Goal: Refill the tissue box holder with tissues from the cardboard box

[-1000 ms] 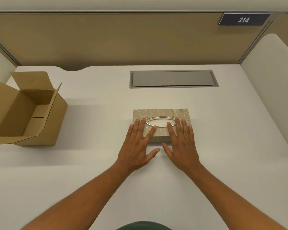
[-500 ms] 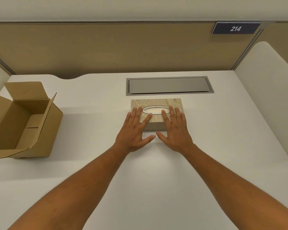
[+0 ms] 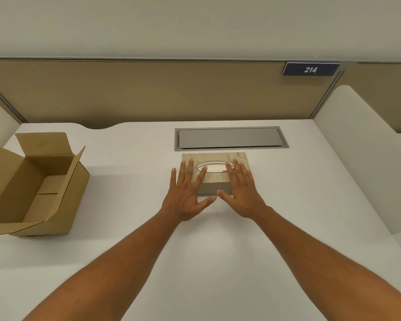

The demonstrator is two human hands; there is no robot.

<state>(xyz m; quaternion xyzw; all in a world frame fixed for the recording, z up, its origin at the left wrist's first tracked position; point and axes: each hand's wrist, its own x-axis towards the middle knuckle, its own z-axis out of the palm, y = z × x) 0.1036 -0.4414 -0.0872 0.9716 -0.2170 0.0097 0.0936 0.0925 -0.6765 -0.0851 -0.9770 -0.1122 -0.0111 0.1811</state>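
The beige patterned tissue box holder [image 3: 214, 158] with a silver oval opening sits on the white desk, just in front of the grey hatch. My left hand [image 3: 185, 191] lies flat on its left part, fingers spread. My right hand [image 3: 242, 189] lies flat on its right part, fingers spread. Neither hand grips anything. The brown cardboard box [image 3: 33, 186] stands open at the left of the desk; no tissues show inside it. No tissue shows through the oval.
A grey recessed hatch [image 3: 229, 138] is set in the white desk [image 3: 310, 205] behind the holder. A tan partition with a sign reading 214 [image 3: 310, 69] closes the back. White side panels stand at left and right.
Both hands have slid the tissue box holder away from me, up to the grey hatch. My arms have stretched out. The cardboard box has stayed in place.
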